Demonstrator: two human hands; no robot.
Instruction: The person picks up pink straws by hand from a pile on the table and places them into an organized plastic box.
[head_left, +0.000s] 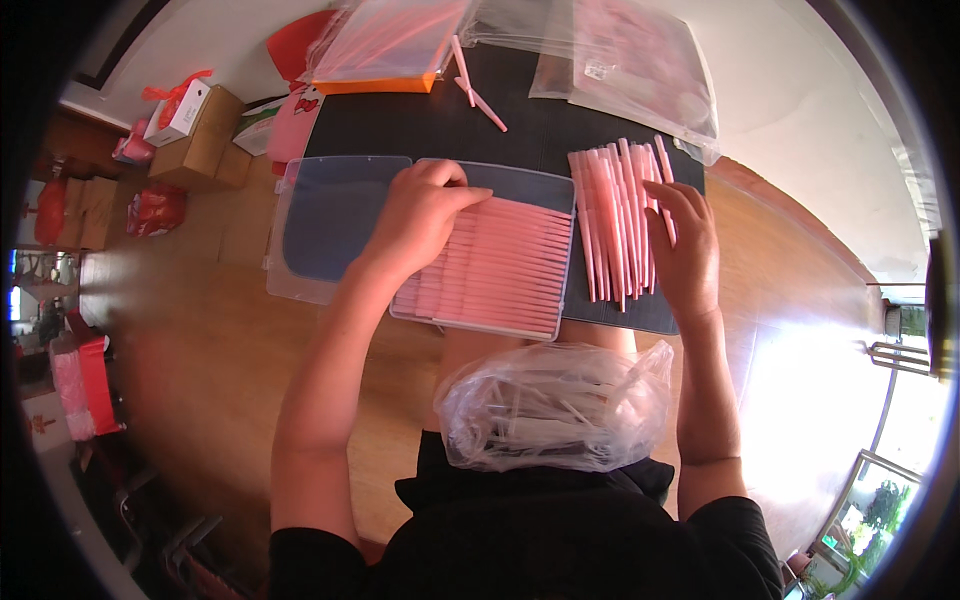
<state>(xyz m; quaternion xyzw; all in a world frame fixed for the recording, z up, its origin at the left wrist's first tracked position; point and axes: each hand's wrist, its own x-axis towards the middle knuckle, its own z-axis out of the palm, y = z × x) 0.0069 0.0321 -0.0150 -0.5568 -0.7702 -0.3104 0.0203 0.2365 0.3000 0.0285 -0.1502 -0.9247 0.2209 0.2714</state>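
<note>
A clear plastic case (501, 331) lies on the black table with its lid (337, 217) swung open to the left. Slim pink capped sticks (510, 262) lie across it in a close-packed stack of rows. My left hand (424, 214) reaches over the case, thumb and forefinger at the top edge of the rows; whether it grips a stick is hidden. To the right of the case is a loose pile of the same pink sticks (616, 225). My right hand (684, 240) is at the pile's right side, beside one separate stick (661, 154). Its hold on that stick is unclear.
A crumpled clear plastic bag (555, 409) rests on my lap. Two pink sticks (480, 105) lie at the table's far side, near an orange-edged box (375, 82). A large clear bag (645, 75) covers the far right corner. Cardboard boxes (199, 142) stand on the floor, left.
</note>
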